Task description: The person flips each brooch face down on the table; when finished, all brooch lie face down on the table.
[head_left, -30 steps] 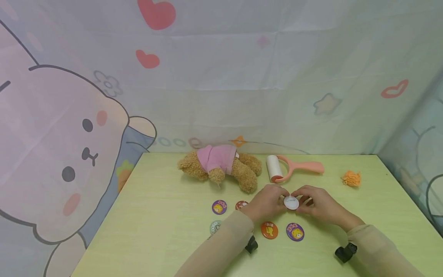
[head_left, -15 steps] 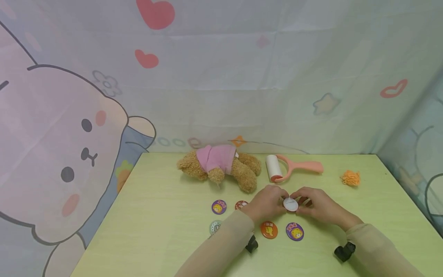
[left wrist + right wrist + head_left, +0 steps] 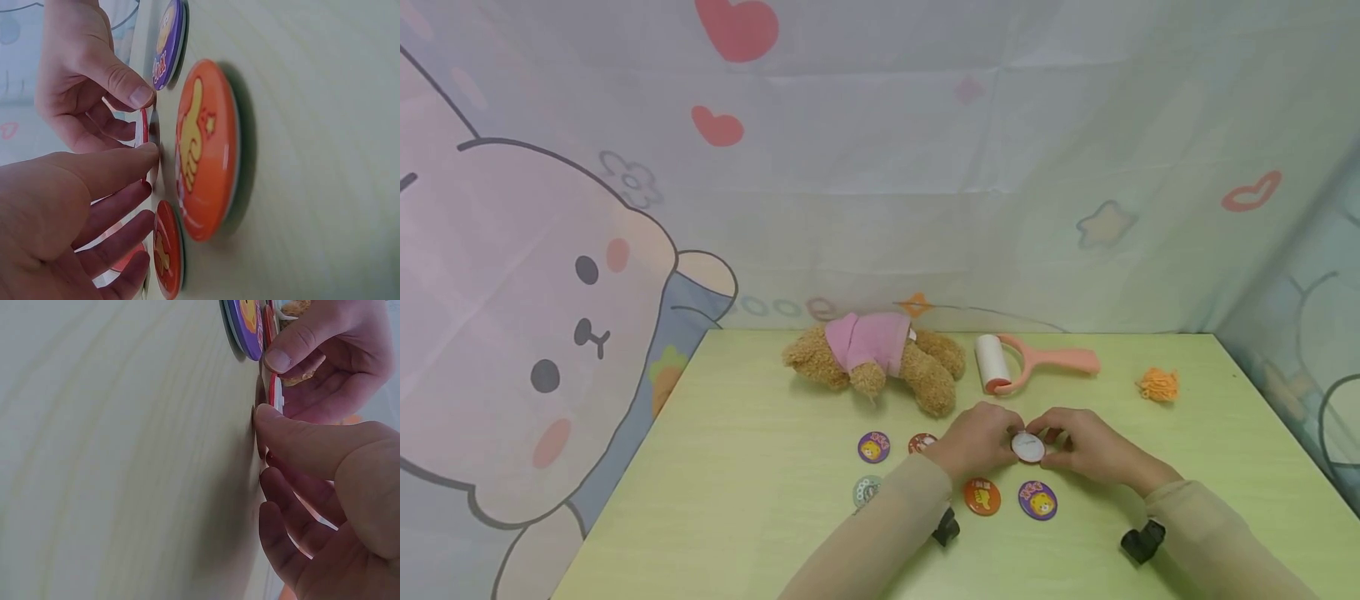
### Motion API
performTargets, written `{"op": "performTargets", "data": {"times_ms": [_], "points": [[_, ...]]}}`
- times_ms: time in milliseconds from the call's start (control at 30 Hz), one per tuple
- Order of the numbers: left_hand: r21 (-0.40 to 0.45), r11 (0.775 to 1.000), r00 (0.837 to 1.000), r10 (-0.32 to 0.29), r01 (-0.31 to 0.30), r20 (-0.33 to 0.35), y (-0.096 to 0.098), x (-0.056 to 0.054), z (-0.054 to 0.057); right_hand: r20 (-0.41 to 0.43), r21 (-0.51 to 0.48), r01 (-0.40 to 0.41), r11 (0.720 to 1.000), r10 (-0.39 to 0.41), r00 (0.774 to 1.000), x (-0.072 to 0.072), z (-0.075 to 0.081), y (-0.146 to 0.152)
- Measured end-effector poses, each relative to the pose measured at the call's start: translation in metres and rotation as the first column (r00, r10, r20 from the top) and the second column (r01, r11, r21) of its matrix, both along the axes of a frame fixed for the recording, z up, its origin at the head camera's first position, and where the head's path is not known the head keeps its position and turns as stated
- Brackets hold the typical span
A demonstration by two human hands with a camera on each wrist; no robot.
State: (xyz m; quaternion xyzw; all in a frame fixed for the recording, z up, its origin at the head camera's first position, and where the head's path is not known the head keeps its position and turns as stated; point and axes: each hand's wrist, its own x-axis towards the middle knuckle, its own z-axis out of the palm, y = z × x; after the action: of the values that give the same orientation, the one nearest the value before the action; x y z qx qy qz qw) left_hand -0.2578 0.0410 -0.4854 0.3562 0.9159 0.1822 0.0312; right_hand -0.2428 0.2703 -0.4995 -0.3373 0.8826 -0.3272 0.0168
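Centrally, toward the right of the counter (image 3: 737,500), your two hands meet at one badge (image 3: 1028,447), its white back turned up and its rim red. Your left hand (image 3: 976,439) pinches the left edge between thumb and finger, the remaining fingers loosely bent; your right hand (image 3: 1092,447) pinches the opposite edge in the same manner. Whether the badge touches the counter, you cannot tell.

Nearer to you lie an orange badge (image 3: 982,497) and, to its right, the near purple badge (image 3: 1038,500), both face up. A second orange badge (image 3: 167,250) shows in the left wrist view, beside the first. To the left of your left hand are the far purple badge (image 3: 874,447) and a red badge (image 3: 921,442), the latter partly covered; the green badge (image 3: 866,491) lies nearer, partly behind your left sleeve (image 3: 880,533).

Along the far side, from left to right, rest a teddy bear (image 3: 868,350) in a pink top, lying down, a lint roller (image 3: 1037,360) with its handle pointing right, and orange yarn (image 3: 1160,385).
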Motion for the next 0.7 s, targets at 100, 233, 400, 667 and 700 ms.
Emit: {"op": "performTargets", "data": {"times_ms": [100,233,400,667,700], "points": [[0.006,1.0,1.0,0.009,-0.009,0.007,0.0001,-0.0002,0.0,0.012,0.005,0.002,1.0,-0.002,1.0,-0.0012,0.0003,0.0004],[0.012,1.0,1.0,0.012,-0.012,0.005,-0.0002,-0.0007,-0.0015,0.016,0.007,0.005,1.0,-0.005,1.0,-0.0015,-0.0004,0.0001],[0.004,1.0,1.0,0.007,-0.007,-0.016,-0.0006,-0.0011,-0.0027,0.01,0.004,0.003,1.0,-0.003,1.0,-0.0016,-0.0012,-0.0003],[-0.029,0.999,1.0,0.017,-0.018,-0.023,-0.0012,-0.0005,-0.0009,-0.018,0.006,-0.001,1.0,0.001,1.0,-0.0021,-0.0037,-0.0007],[-0.031,0.999,1.0,0.018,-0.019,-0.022,-0.0011,-0.0005,-0.0008,-0.018,0.009,0.002,1.0,-0.002,1.0,-0.002,-0.0036,-0.0009]]}}
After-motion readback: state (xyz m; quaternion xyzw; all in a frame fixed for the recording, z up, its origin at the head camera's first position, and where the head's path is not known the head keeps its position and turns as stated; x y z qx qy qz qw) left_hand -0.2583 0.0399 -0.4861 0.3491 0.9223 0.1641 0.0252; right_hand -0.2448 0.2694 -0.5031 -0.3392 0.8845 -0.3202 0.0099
